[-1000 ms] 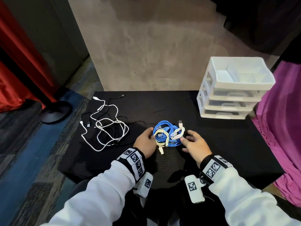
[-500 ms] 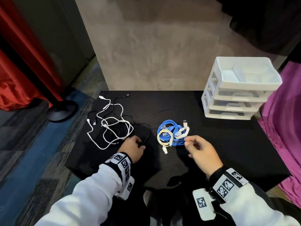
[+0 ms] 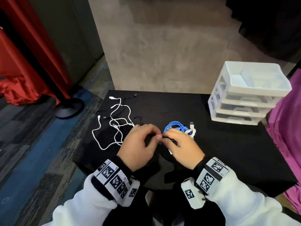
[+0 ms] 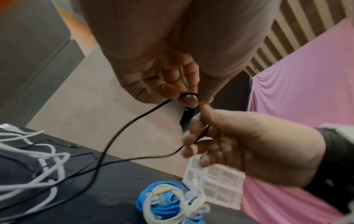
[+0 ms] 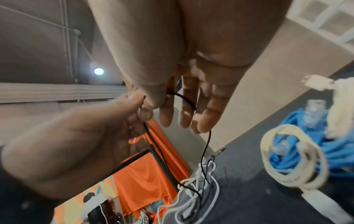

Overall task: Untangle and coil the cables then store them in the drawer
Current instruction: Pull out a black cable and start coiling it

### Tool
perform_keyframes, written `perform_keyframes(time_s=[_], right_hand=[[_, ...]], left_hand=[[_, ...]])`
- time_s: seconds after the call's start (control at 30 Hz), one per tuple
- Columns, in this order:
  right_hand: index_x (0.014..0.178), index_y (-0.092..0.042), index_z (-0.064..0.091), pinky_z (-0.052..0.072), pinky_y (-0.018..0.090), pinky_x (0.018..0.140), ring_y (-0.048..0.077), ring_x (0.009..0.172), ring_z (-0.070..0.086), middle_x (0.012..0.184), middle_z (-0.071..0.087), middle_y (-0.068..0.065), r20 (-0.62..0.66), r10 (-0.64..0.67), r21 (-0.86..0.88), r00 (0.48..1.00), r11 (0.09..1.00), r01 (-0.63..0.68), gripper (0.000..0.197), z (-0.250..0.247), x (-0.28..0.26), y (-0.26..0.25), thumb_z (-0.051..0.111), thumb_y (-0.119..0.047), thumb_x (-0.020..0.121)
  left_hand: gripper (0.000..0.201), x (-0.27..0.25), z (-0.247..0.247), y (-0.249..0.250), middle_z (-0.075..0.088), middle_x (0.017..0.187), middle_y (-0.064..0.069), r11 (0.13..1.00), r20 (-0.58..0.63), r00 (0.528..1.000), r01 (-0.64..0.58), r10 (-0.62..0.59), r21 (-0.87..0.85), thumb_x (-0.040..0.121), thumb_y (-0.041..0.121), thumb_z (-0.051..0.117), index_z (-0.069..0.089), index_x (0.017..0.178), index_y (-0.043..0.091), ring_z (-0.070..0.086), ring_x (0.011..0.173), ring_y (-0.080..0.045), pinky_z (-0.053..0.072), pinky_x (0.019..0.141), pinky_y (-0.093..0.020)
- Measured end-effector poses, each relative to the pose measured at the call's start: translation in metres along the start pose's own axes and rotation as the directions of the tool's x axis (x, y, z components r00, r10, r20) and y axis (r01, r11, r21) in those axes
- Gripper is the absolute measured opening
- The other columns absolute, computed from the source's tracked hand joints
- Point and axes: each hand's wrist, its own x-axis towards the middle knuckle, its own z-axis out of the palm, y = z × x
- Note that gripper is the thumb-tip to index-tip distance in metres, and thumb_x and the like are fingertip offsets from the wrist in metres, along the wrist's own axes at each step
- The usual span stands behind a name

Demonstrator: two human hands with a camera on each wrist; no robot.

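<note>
Both hands meet above the middle of the black table (image 3: 228, 152). My left hand (image 3: 141, 142) pinches the end of a thin black cable (image 4: 122, 128) between thumb and fingertips. My right hand (image 3: 182, 145) pinches the same black cable (image 5: 205, 150) just beside it. The cable hangs down to a tangle of white and black cables (image 3: 117, 124) at the left. A coiled blue cable (image 3: 175, 126) with cream coils (image 4: 153, 201) on it lies just beyond my right hand. The white drawer unit (image 3: 246, 93) stands at the far right, all its drawers pushed in.
A white USB plug (image 3: 192, 125) sticks out of the blue coil. Pink cloth (image 3: 286, 124) hangs off the table's right side. A concrete wall rises behind the table. A black stand base (image 3: 70, 106) and red drapes are on the floor at the left.
My left hand left the coils, took the black cable's end from the table and lifted it. My right hand came left and up and now pinches the same cable.
</note>
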Motion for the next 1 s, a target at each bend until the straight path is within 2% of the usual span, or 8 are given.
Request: perform_keyframes(time_s=[0.1, 0.23, 0.33, 0.4, 0.5, 0.77, 0.9, 1.0], right_hand=[[0.083, -0.028, 0.073, 0.049, 0.033, 0.077, 0.011, 0.082, 0.064, 0.080, 0.067, -0.006, -0.043, 0.037, 0.033, 0.998, 0.999, -0.036, 0.020, -0.012, 0.017, -0.015, 0.064, -0.029, 0.101], [0.087, -0.008, 0.074, 0.059, 0.037, 0.071, 0.020, 0.073, 0.067, 0.078, 0.071, 0.015, -0.204, 0.124, 0.375, 0.971, 0.926, -0.039, 0.034, -0.053, 0.037, -0.056, 0.055, -0.028, 0.107], [0.089, -0.011, 0.073, 0.059, 0.033, 0.068, 0.026, 0.078, 0.069, 0.078, 0.071, 0.012, -0.315, 0.083, 0.486, 0.945, 0.870, 0.086, 0.036, -0.097, 0.039, -0.084, 0.054, -0.038, 0.103], [0.090, -0.011, 0.073, 0.060, 0.033, 0.070, 0.030, 0.082, 0.069, 0.079, 0.071, 0.010, -0.340, 0.042, 0.492, 0.939, 0.860, 0.140, 0.037, -0.119, 0.033, -0.096, 0.054, -0.042, 0.099], [0.091, -0.009, 0.073, 0.060, 0.034, 0.074, 0.032, 0.086, 0.071, 0.081, 0.071, 0.009, -0.362, 0.017, 0.452, 0.932, 0.877, 0.159, 0.037, -0.135, 0.022, -0.103, 0.054, -0.040, 0.100], [0.093, -0.012, 0.075, 0.062, 0.044, 0.084, 0.038, 0.095, 0.074, 0.089, 0.075, 0.006, -0.378, -0.030, 0.409, 0.925, 0.891, 0.196, 0.033, -0.131, 0.003, -0.115, 0.054, -0.036, 0.101], [0.094, -0.019, 0.076, 0.058, 0.050, 0.091, 0.041, 0.101, 0.072, 0.095, 0.077, 0.003, -0.478, -0.097, 0.389, 0.873, 0.868, 0.310, 0.029, -0.150, -0.004, -0.128, 0.057, -0.039, 0.102], [0.095, -0.020, 0.076, 0.056, 0.049, 0.092, 0.042, 0.105, 0.072, 0.097, 0.076, 0.003, -0.516, -0.118, 0.379, 0.848, 0.857, 0.350, 0.028, -0.168, -0.012, -0.130, 0.056, -0.039, 0.103]], left_hand=[[0.014, -0.002, -0.003, -0.016, 0.062, 0.082, 0.018, 0.996, -0.010, 0.998, 0.062, -0.063, -0.065, 0.088, 0.037, 0.074, 0.064, 0.094, 0.029, 0.057, 0.082, -0.008, 0.043, 0.075, -0.016], [0.010, -0.015, 0.015, -0.064, 0.061, 0.089, 0.012, 0.984, -0.017, 0.984, 0.178, -0.178, -0.025, 0.089, 0.030, 0.074, 0.066, 0.091, 0.026, 0.058, 0.083, -0.006, 0.050, 0.081, -0.030], [0.034, -0.027, 0.022, -0.101, 0.053, 0.117, 0.010, 0.931, -0.054, 0.931, 0.362, -0.360, 0.036, 0.088, 0.032, 0.075, 0.063, 0.119, 0.025, 0.060, 0.097, -0.005, 0.053, 0.094, -0.033], [0.058, -0.030, 0.023, -0.113, 0.040, 0.129, 0.011, 0.904, -0.039, 0.905, 0.425, -0.424, 0.047, 0.088, 0.032, 0.075, 0.048, 0.140, 0.030, 0.062, 0.094, -0.003, 0.056, 0.091, -0.032], [0.074, -0.023, 0.027, -0.118, 0.035, 0.134, 0.013, 0.897, -0.004, 0.900, 0.436, -0.437, 0.069, 0.088, 0.035, 0.074, 0.033, 0.149, 0.039, 0.061, 0.090, -0.001, 0.054, 0.088, -0.029], [0.068, 0.014, 0.058, -0.093, 0.046, 0.121, 0.015, 0.942, 0.105, 0.941, 0.306, -0.321, 0.137, 0.088, 0.042, 0.069, 0.036, 0.147, 0.045, 0.058, 0.080, 0.000, 0.051, 0.082, -0.023], [0.044, 0.031, 0.065, -0.102, 0.063, 0.097, 0.011, 0.878, 0.098, 0.874, 0.467, -0.476, 0.102, 0.092, 0.028, 0.067, 0.057, 0.135, 0.024, 0.059, 0.077, -0.009, 0.052, 0.091, -0.030], [0.044, 0.033, 0.063, -0.103, 0.061, 0.108, 0.005, 0.878, 0.063, 0.880, 0.461, -0.471, 0.130, 0.089, 0.029, 0.068, 0.061, 0.132, 0.020, 0.059, 0.082, -0.011, 0.052, 0.092, -0.030]])
